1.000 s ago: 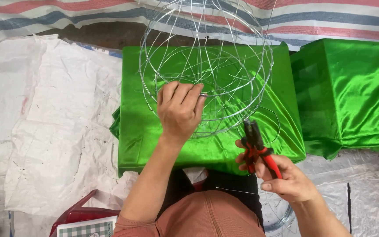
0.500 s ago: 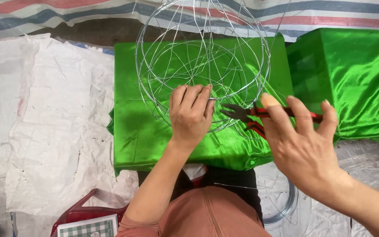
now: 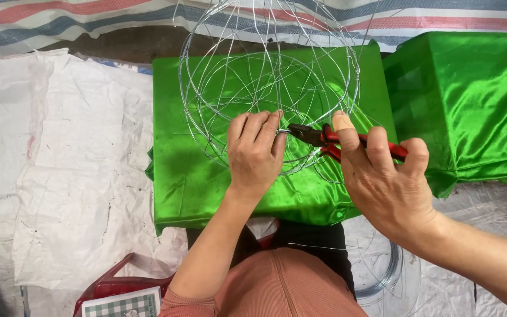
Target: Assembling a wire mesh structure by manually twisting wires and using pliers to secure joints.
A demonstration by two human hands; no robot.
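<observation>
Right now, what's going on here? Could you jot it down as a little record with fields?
Left hand: fingers pinch the wire frame at a joint
Right hand: grip closed around red-handled pliers
Pliers: tip points left, meeting the wire at the left fingertips
Wire frame: round, open cage of thin silver wire, resting on the green cloth
Green cloth: shiny, draped over a box shape; a second green block on the right
Ground: white sacking
Bottom edge: red chair, wire coil

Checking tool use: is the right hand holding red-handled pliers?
Yes, the right hand grips red-handled pliers, their nose at the wire frame beside the left hand.
</observation>
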